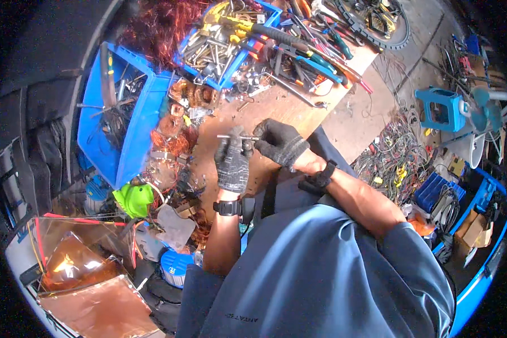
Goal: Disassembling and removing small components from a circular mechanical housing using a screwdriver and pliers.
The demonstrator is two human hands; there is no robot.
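Observation:
My left hand [232,163], in a grey knit work glove, is closed on a thin metal rod [223,136]. The rod lies crosswise above the wooden work board [231,115], one end poking out to the left past my fingers. At the rod's right end, the fingers of my gloved right hand [280,142] are pinched on it. Whether that end has a head or thread is too small to make out. Just beyond my hands, small metal bits [245,104] lie on the board.
A blue bin of bolts [211,53] stands beyond, with a hammer [259,29] across it. Pliers and screwdrivers [315,56] are heaped to its right. Copper coils [172,132] and a tilted blue crate [132,132] are at left. Tangled wires [397,158] cover the floor at right.

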